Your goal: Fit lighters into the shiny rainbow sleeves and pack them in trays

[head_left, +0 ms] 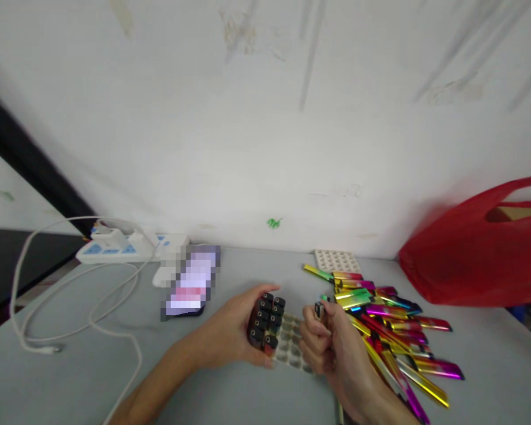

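My left hand [234,330] is curled round the left end of a pale tray [294,351] with rows of round holes. Several lighters [265,316] stand upright at that end in two columns, black tops up, between its thumb and fingers. Over the tray's right side, my right hand [325,342] is closed round a single lighter [320,309], whose dark top with a metal part shows above the fingers; its body is mostly hidden in the fist. Just right of this hand lies a loose pile of shiny lighters [393,319] in gold, red, purple and green.
A second pale holed tray [336,260] lies against the wall behind the pile. At the far right rests a red bag [473,248]. On the left are a phone [192,283], a white power strip [133,248] and a looping white cable [95,321] on the grey table [230,392].
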Tool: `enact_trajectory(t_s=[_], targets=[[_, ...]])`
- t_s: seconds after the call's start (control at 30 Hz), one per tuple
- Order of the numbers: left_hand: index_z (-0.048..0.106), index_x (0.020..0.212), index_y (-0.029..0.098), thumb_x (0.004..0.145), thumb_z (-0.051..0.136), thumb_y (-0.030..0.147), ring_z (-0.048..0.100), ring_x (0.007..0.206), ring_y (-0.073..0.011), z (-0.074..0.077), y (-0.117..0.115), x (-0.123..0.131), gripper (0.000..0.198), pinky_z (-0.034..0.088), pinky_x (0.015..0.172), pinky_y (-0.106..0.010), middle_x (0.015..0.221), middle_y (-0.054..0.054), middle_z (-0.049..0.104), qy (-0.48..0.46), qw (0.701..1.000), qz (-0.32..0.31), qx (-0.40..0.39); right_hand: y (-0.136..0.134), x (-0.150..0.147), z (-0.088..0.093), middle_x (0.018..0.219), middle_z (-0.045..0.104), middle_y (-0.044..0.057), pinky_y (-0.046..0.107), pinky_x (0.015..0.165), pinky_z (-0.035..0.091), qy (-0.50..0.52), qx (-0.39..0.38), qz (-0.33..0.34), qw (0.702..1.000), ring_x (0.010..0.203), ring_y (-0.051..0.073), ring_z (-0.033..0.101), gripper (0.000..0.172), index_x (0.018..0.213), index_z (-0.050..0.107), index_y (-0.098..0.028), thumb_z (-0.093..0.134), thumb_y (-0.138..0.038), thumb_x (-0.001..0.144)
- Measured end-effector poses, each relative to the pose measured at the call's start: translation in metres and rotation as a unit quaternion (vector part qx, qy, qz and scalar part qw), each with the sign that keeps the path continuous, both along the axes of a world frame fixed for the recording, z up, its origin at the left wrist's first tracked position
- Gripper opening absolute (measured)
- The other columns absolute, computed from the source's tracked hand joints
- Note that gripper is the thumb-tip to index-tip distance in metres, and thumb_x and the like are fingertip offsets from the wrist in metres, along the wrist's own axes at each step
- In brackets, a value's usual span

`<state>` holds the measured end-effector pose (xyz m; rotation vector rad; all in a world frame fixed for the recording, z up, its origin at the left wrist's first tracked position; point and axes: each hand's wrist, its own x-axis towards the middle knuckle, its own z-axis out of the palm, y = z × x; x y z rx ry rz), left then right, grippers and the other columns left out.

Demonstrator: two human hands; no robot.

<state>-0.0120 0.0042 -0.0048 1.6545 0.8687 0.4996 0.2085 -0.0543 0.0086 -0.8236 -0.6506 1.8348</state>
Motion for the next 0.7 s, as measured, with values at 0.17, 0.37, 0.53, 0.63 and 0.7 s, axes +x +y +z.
enact_trajectory(t_s=[0.17, 0.37, 0.53, 0.63, 0.7], targets=[[0.044, 0.158, 0.028, 0.057, 0.103, 0.025, 0.072, 0.094, -0.0259, -0.0011, 0.0005, 0.0, 0.117, 0.06, 0.086, -0.038, 0.121, -0.006, 0.068, 0.009, 1.0, 0.004, 0.007, -0.0006, -0.0021, 0.0007, 0.055, 0.018, -0.012, 0.025, 0.045, 0.011, -0.012, 0.011, -0.008, 1.0, 0.048, 0.008, 0.01, 0.061, 0.063, 0.037, -0.024, 0.066, -0.07, 0.091], [0.048, 0.156, 0.028, 0.056, 0.104, 0.026, 0.069, 0.107, -0.03, -0.0042, 0.0025, -0.0019, 0.115, 0.057, 0.097, -0.041, 0.122, -0.006, 0.068, 0.025, 0.998, 0.007, 0.049, 0.0042, 0.0011, 0.001, 0.055, 0.017, -0.013, 0.022, 0.043, 0.007, 0.014, -0.001, 0.008, 1.0, 0.048, 0.006, 0.006, 0.065, 0.064, 0.035, -0.023, 0.072, -0.072, 0.087], [0.049, 0.156, 0.028, 0.056, 0.104, 0.024, 0.068, 0.112, -0.0311, -0.0034, 0.0013, -0.0023, 0.114, 0.056, 0.101, -0.042, 0.124, -0.005, 0.069, 0.033, 0.997, 0.008, 0.067, 0.0058, 0.0029, -0.0019, 0.054, 0.018, -0.013, 0.021, 0.041, 0.006, 0.027, -0.009, 0.022, 0.999, 0.047, 0.006, 0.005, 0.065, 0.064, 0.036, -0.023, 0.073, -0.072, 0.086], [0.048, 0.157, 0.029, 0.059, 0.103, 0.025, 0.07, 0.109, -0.0304, 0.0002, -0.0004, -0.0017, 0.112, 0.058, 0.098, -0.041, 0.124, -0.004, 0.069, 0.027, 0.999, 0.007, 0.046, 0.0059, 0.0027, -0.0026, 0.055, 0.018, -0.012, 0.021, 0.042, 0.007, 0.027, -0.006, 0.024, 0.999, 0.048, 0.006, 0.006, 0.064, 0.065, 0.037, -0.023, 0.073, -0.071, 0.087], [0.049, 0.156, 0.028, 0.057, 0.103, 0.025, 0.069, 0.112, -0.032, 0.0031, -0.001, -0.001, 0.112, 0.058, 0.1, -0.043, 0.128, -0.005, 0.069, 0.03, 0.998, 0.012, 0.047, 0.0058, 0.0026, -0.0024, 0.056, 0.018, -0.012, 0.021, 0.043, 0.008, 0.028, -0.003, 0.021, 0.999, 0.049, 0.007, 0.006, 0.063, 0.065, 0.038, -0.023, 0.073, -0.071, 0.087]])
